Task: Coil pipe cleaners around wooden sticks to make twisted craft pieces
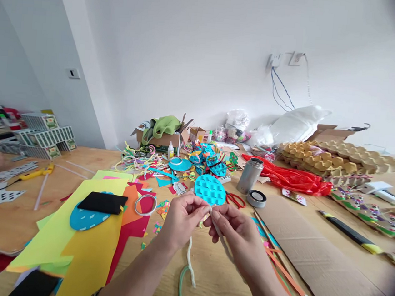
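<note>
My left hand [188,218] and my right hand [234,228] meet over the middle of the table, thumbs and fingertips pinched together. Between them runs a soft white cord [190,261]; one end hangs below my left hand and another length trails under my right palm. A pale green strand [181,283] lies along the hanging end; whether the two are joined I cannot tell. Just beyond my fingertips is a blue oval [209,189] with raised squares. Red-handled scissors [236,200] rest to its right. My fingers hide the pinched part of the cord.
A metal bottle [250,175] and its lid [257,198] stand right of the oval. Corrugated cardboard [315,257] and a utility knife [350,231] lie at right. Coloured paper [97,245] with a black phone [102,202] is at left. Egg trays [340,157] line the back.
</note>
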`<state>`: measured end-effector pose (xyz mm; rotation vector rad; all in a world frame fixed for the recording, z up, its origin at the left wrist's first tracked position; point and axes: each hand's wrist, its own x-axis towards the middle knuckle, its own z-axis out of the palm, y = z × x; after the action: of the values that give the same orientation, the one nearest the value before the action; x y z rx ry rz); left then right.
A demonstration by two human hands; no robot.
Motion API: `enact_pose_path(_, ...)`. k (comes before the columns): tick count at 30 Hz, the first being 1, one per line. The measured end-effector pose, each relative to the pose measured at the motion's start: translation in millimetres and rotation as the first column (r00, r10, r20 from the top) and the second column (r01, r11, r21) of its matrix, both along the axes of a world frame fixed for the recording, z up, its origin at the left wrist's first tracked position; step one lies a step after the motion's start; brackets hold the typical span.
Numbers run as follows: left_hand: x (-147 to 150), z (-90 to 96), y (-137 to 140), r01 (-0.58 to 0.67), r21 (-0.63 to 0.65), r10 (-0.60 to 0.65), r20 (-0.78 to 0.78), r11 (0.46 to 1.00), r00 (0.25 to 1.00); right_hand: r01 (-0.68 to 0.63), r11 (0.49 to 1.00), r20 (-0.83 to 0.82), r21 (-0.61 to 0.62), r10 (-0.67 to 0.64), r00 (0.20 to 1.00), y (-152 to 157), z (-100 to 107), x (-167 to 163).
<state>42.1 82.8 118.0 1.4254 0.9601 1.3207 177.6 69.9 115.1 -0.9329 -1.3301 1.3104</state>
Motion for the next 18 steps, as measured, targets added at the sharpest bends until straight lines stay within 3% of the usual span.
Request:
enact_pose_path(11, 4.4, 2.5, -3.9, -0.04, -0.028, 0.041, 0.012, 0.999, 0.999, 0.099, 0.988, 0.158, 0.122, -0.118, 0.98, -2.6, -6.5, -4.3)
enact_pose_path(18, 9.7, -8.4, -1.5, -0.06, -0.013, 0.061, 0.037, 0.998, 0.997, 0.156, 0.961, 0.308, 0.228, -0.223, 0.925, -1.6, -11.8, -4.5)
